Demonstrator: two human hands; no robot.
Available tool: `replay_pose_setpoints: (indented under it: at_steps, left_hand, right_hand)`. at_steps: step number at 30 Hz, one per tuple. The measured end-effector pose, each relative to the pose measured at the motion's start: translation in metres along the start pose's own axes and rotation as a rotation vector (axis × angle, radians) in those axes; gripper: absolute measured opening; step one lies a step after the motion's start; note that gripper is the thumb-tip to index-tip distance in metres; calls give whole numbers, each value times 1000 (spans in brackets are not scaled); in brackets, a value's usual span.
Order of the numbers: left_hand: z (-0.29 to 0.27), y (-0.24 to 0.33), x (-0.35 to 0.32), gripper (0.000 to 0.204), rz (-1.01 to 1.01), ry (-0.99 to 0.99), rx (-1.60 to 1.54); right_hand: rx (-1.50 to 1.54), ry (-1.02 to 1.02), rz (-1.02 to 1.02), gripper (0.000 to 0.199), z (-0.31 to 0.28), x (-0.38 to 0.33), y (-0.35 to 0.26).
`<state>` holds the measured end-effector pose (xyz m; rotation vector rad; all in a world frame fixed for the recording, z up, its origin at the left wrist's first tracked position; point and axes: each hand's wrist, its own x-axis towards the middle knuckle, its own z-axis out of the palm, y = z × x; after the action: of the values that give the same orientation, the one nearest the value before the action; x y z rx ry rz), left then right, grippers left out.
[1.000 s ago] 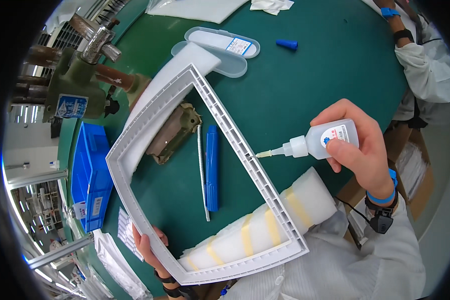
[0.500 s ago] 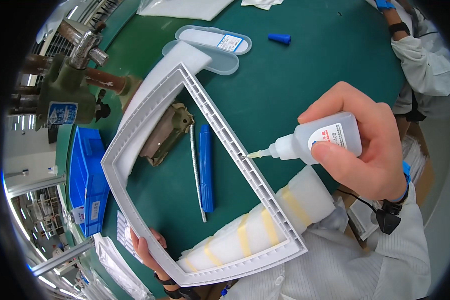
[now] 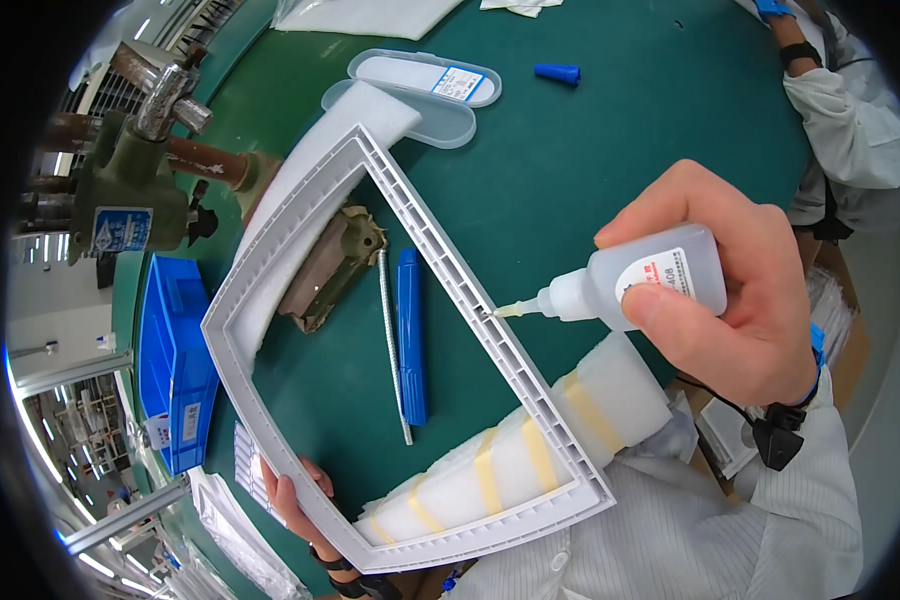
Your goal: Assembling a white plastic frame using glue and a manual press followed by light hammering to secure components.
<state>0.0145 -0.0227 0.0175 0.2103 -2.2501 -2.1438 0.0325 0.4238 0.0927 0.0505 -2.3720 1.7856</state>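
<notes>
My right hand is closed round a translucent glue bottle with a white label, tilted so that its narrow nozzle points left. The nozzle's tip meets, or nearly meets, the slotted right side of a grey-white plastic frame. My left hand grips this frame at its lower left, fingers wrapped round the bar. Under the frame's near end lies a white foam roll bound with yellow tape. White foam padding lies beneath its far left side.
Inside the frame's outline lie a blue marker, a thin metal rod and a worn brownish block. Beyond are an open clear case and a blue cap. At left stand a blue bin and a green metal press.
The bottle and my right hand have shifted very slightly, with the nozzle at the same spot on the frame. My left hand looks unmoved.
</notes>
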Motion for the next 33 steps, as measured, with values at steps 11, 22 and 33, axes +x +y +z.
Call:
replay_pose_setpoints:
  at_steps: [11, 22, 33]
  left_hand:
    - [1, 1, 4, 60, 12, -34, -19]
    - [1, 3, -7, 51, -21, -38, -126]
    - [24, 22, -11, 58, 40, -156, -100]
  right_hand:
    - [-29, 62, -54, 26, 0, -5, 7]
    - [432, 170, 166, 28, 4, -43, 26]
    - [475, 101, 175, 45, 50, -148, 2]
